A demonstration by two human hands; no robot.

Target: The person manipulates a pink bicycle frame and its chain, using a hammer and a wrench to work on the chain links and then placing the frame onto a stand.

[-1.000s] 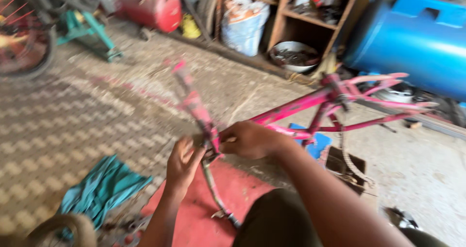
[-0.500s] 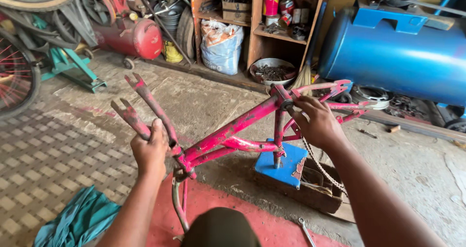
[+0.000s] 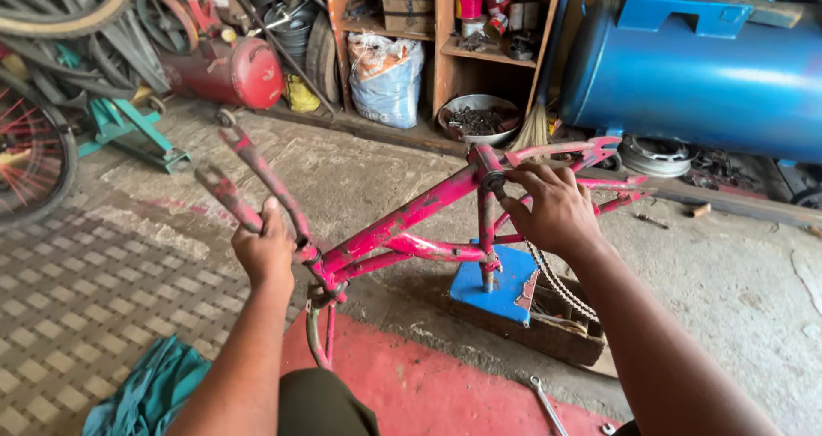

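A pink bicycle frame (image 3: 402,222) with chipped paint lies across the middle of the view, with no wheels on it. My left hand (image 3: 264,249) grips the fork (image 3: 257,175) just above the head tube; the two fork blades point up and to the left. My right hand (image 3: 554,206) is closed over the top of the seat tube, where the rear stays join. The bottom of the frame rests on a blue block (image 3: 492,287) that sits on a dark wooden box (image 3: 548,329). A loose chain (image 3: 556,283) hangs from under my right hand.
A big blue tank (image 3: 702,72) lies at the back right, a red tank (image 3: 231,69) at the back left. Wooden shelves (image 3: 445,33), a white sack (image 3: 385,78) and a bowl of metal parts (image 3: 478,119) stand behind. Wheels (image 3: 34,158) lean left. A teal cloth (image 3: 150,389) and a spanner (image 3: 546,404) lie near.
The frame has been turned and lifted; its fork now points up and left. My right hand went from the fork area to the seat tube. The view has tilted up.
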